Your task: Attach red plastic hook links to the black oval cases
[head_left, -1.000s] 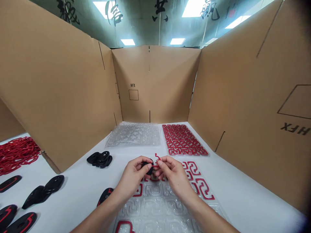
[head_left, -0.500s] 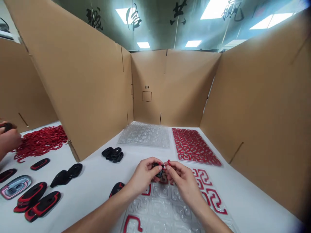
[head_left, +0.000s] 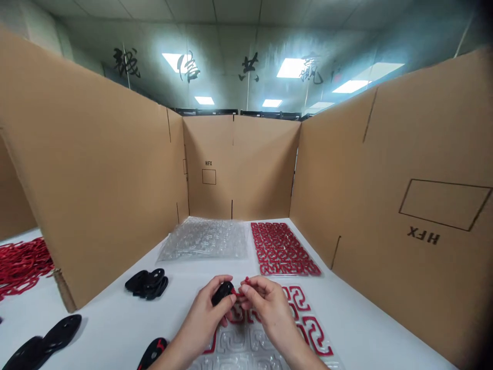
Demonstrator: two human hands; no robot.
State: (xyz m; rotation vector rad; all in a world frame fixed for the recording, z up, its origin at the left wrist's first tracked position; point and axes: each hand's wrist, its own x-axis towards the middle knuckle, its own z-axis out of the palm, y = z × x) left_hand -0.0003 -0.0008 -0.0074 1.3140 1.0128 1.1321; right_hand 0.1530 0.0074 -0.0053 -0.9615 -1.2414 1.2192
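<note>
In my left hand (head_left: pixel 210 304) I grip a black oval plastic part (head_left: pixel 222 293), its rounded end showing between thumb and fingers. My right hand (head_left: pixel 269 308) pinches a thin red strip (head_left: pixel 247 280) just to the right of it. A piece of red reaches the edge of the black part, but fingers hide most of it. Both hands are above a clear plastic tray (head_left: pixel 234 341) with moulded hollows. Curled red strips (head_left: pixel 316 336) lie in its right side. By my left forearm lies another black part with red on it (head_left: pixel 153 353).
Black parts (head_left: pixel 147 283) are piled at the left, and more black parts (head_left: pixel 46 341) lie nearer. At the back are clear empty trays (head_left: pixel 204 239) and a tray filled with red strips (head_left: pixel 283 249). Cardboard walls (head_left: pixel 246 169) enclose the table. Loose red strips (head_left: pixel 23 264) lie beyond the left wall.
My view has tilted up and turned right, so the scene sits lower and further left. The black part now shows its rounded back more. A neighbour's hand has left the view.
</note>
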